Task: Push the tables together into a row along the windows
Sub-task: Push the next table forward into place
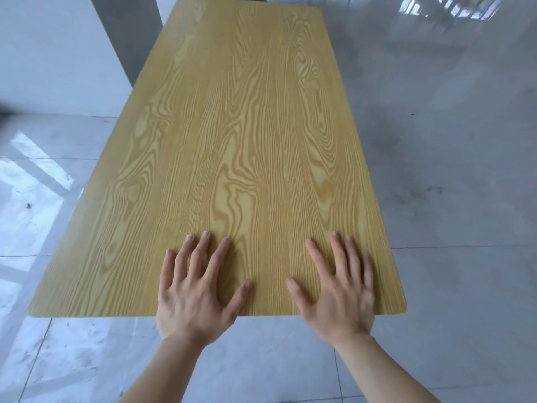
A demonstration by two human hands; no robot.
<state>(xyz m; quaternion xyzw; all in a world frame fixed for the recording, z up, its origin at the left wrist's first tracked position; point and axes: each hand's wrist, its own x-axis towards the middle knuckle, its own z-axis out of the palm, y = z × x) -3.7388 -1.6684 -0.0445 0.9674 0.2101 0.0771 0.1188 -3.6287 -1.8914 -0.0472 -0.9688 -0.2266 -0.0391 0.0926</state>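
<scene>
Both palms flat on the table's near end

My left hand and right hand lie spread, fingers unclenched, gripping nothing, on the wood-grain table, which stretches away from me over the glossy tiled floor.

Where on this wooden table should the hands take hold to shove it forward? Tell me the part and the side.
Hold the wooden table at its near short edge, coming from the person's side. The top is long and runs straight away, so an end push drives it lengthwise. The left hand and right hand already lie flat there, spread either side of the middle, probably keeping it from swinging.
</scene>
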